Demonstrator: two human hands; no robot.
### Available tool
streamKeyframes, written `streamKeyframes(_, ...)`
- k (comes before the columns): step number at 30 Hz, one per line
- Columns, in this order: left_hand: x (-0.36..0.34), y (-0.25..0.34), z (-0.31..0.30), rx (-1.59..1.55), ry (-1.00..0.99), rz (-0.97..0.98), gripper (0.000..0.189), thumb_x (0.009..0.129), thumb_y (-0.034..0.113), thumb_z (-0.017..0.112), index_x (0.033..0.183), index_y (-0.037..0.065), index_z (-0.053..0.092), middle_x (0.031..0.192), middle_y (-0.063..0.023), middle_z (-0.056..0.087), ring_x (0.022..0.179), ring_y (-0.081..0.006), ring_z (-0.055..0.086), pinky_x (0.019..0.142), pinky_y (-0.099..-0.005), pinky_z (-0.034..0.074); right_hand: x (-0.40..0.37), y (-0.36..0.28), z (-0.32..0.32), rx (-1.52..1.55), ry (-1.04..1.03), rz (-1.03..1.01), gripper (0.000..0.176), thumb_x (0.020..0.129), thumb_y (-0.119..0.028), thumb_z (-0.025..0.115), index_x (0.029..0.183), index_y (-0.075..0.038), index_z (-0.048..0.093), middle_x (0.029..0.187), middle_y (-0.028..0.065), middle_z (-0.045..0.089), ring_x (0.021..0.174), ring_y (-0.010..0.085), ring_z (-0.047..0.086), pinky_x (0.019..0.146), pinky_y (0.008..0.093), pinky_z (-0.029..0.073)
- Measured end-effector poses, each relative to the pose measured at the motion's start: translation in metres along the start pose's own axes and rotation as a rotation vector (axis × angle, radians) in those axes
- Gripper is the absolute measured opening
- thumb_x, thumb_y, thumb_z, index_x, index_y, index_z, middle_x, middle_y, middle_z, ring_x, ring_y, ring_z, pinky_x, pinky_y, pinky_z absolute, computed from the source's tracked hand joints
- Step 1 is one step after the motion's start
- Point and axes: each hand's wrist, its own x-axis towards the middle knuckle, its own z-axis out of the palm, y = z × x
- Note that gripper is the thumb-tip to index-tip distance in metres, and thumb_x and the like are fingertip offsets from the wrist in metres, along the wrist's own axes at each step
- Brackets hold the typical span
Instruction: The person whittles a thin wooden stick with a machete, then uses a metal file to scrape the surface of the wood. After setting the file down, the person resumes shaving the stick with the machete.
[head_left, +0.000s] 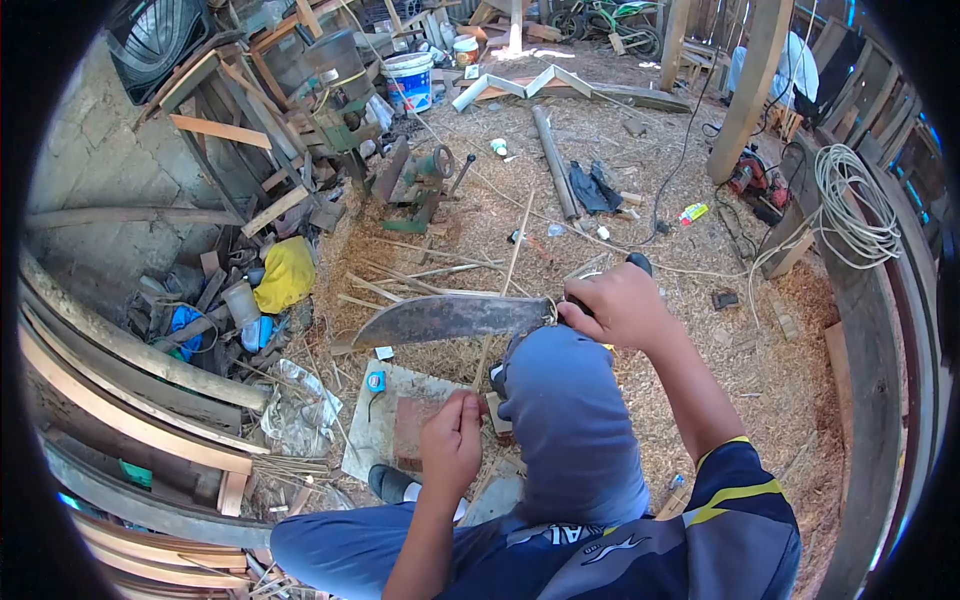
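Observation:
My right hand (pixel 625 305) is closed round the dark handle of a machete (pixel 440 320). Its broad, worn blade points left, lying level just above my raised knee (pixel 565 370). Below the blade, my left hand (pixel 455 440) pinches the near end of a thin wooden strip (pixel 517 240). The strip slants up and away, and the blade crosses over it in this view. Under my left hand lie a reddish brick-like block (pixel 415 430) and a pale board (pixel 362 445), with a blue tape measure (pixel 376 381) on the board.
Wood shavings and several loose strips (pixel 400 285) cover the ground. A green metal machine (pixel 415 190) stands ahead. Long timbers (pixel 140 420) line the left; a post (pixel 755 90) and coiled cable (pixel 855 210) are right. Another person (pixel 795 65) sits at the back right.

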Motion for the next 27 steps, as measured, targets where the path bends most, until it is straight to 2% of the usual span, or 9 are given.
streamKeyframes(3,0.014,0.022,0.006,-0.006,0.020,-0.054,0.023,0.107,0.020,0.058,0.101,0.000,0.069,0.078,-0.0148,0.067,0.069,-0.0263,0.067,0.065,-0.0375,0.051,0.003,-0.002,0.001,0.020,0.061,-0.050,0.030,0.097,-0.040,0.063,0.084,-0.013,0.067,0.060,0.0109,0.061,0.058,0.0344,0.064,0.056,0.0474,0.047)
streamKeyframes(6,0.036,0.028,0.017,0.004,0.066,-0.008,0.022,0.106,0.020,0.061,0.103,-0.001,0.070,0.081,-0.0165,0.070,0.071,-0.0300,0.069,0.067,-0.0390,0.052,0.007,-0.005,-0.002,0.046,0.008,-0.060,0.040,0.099,-0.047,0.060,0.080,-0.012,0.066,0.062,0.0139,0.064,0.060,0.0357,0.067,0.057,0.0469,0.051)
streamKeyframes(12,0.051,0.024,0.020,0.044,0.092,0.111,0.021,0.105,0.018,0.062,0.103,-0.002,0.070,0.082,-0.0172,0.071,0.073,-0.0326,0.069,0.068,-0.0401,0.052,0.008,-0.005,-0.002,0.065,0.026,-0.072,0.040,0.099,-0.047,0.060,0.083,-0.012,0.067,0.062,0.0145,0.064,0.060,0.0359,0.068,0.058,0.0465,0.051)
streamKeyframes(15,0.029,0.030,0.009,0.085,-0.024,-0.028,0.019,0.104,0.015,0.062,0.104,-0.003,0.070,0.080,-0.0164,0.070,0.071,-0.0300,0.068,0.068,-0.0384,0.052,0.002,-0.001,-0.001,0.066,0.035,-0.046,0.040,0.099,-0.048,0.060,0.082,-0.012,0.066,0.061,0.0135,0.064,0.059,0.0352,0.067,0.057,0.0466,0.050)
streamKeyframes(18,0.013,0.020,0.006,0.060,0.038,0.075,0.017,0.105,0.013,0.061,0.100,-0.002,0.068,0.078,-0.0128,0.066,0.068,-0.0177,0.061,0.063,-0.0359,0.046,0.000,0.002,-0.004,0.030,0.061,-0.052,0.040,0.098,-0.048,0.061,0.080,-0.012,0.064,0.060,0.0123,0.063,0.057,0.0339,0.066,0.056,0.0459,0.049)
streamKeyframes(21,0.009,0.021,0.005,0.039,0.092,0.108,0.016,0.105,0.012,0.062,0.100,-0.001,0.069,0.076,-0.0108,0.065,0.067,-0.0169,0.060,0.062,-0.0342,0.046,0.004,-0.001,-0.011,-0.013,0.047,-0.088,0.040,0.097,-0.049,0.062,0.079,-0.012,0.063,0.059,0.0112,0.063,0.057,0.0327,0.066,0.055,0.0450,0.049)
streamKeyframes(24,0.001,0.026,-0.002,0.021,0.055,0.013,0.016,0.105,0.013,0.062,0.100,-0.001,0.069,0.076,-0.0089,0.064,0.068,-0.0156,0.059,0.062,-0.0329,0.046,0.006,-0.005,-0.013,-0.033,0.081,-0.140,0.041,0.097,-0.050,0.062,0.079,-0.013,0.062,0.060,0.0101,0.063,0.056,0.0320,0.066,0.053,0.0447,0.049)
streamKeyframes(27,0.001,0.017,-0.001,0.038,0.068,0.024,0.017,0.106,0.013,0.061,0.101,-0.001,0.069,0.076,-0.0081,0.064,0.069,-0.0143,0.058,0.064,-0.0321,0.046,0.010,-0.006,-0.011,-0.037,0.043,-0.144,0.041,0.098,-0.050,0.062,0.081,-0.013,0.064,0.062,0.0090,0.064,0.055,0.0312,0.065,0.053,0.0447,0.049)
